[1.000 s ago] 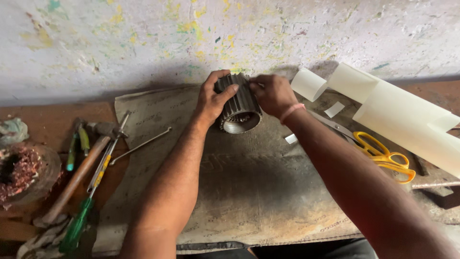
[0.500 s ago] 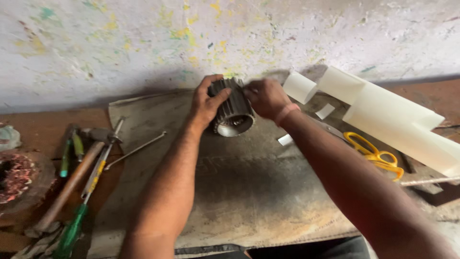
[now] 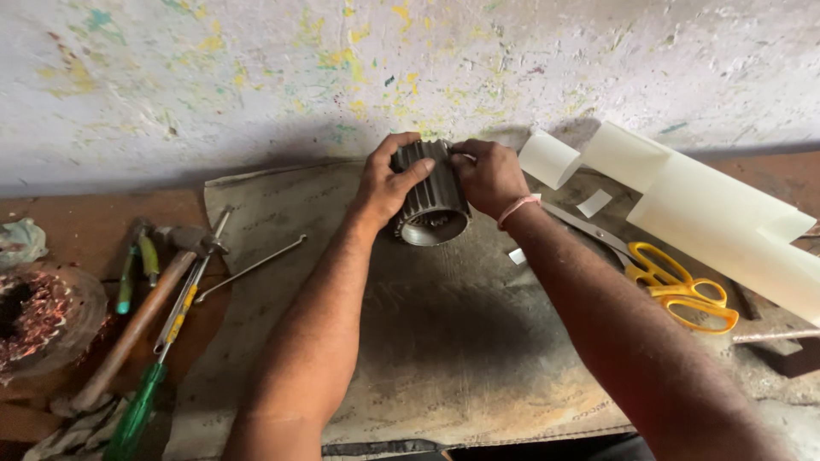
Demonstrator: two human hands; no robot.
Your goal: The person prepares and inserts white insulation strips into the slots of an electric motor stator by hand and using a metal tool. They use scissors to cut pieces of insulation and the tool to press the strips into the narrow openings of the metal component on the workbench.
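Observation:
A dark ribbed metal cylinder, a motor stator housing (image 3: 434,205), lies on its side on a grey mat (image 3: 444,341), with its open end facing me. My left hand (image 3: 386,183) wraps around its left side, thumb over the top. My right hand (image 3: 489,175) grips the right upper edge, fingers curled at the far rim. A pale band sits on my right wrist.
Yellow-handled scissors (image 3: 675,282) and rolled cream paper sheets (image 3: 709,213) lie at the right. A hammer (image 3: 141,316), green-handled screwdrivers (image 3: 141,401) and a thin metal rod (image 3: 248,269) lie at the left. A copper wire coil (image 3: 34,316) sits far left. A paint-flecked wall stands behind.
Both hands and the housing stay in the same hold; the view has shifted slightly. My right fingers have moved a little along the far rim.

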